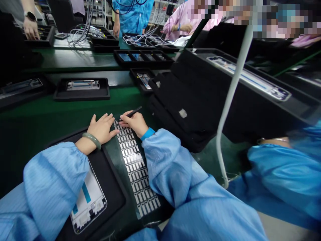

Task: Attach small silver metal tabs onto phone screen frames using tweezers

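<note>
A long clear sheet of small silver die-cut stickers [134, 159] lies on the green mat in front of me. My right hand [135, 123] grips a thin black pen-like tool [134, 111] at the sheet's far end; the tip is hard to make out. Flat beside that end is my left hand [101, 129], fingers spread, thumb at the sheet's left edge. Beneath my left sleeve a white phone frame [94, 197] with blue strips sits in a black foam tray [112, 184], partly covered by the sleeve.
A stack of black foam trays [190, 100] rises at the right, a phone frame [250, 77] on top. A grey curved tube [232, 97] stands before it. Another tray [82, 97] lies beyond my hands. A co-worker's blue sleeve [286, 177] is close at the right.
</note>
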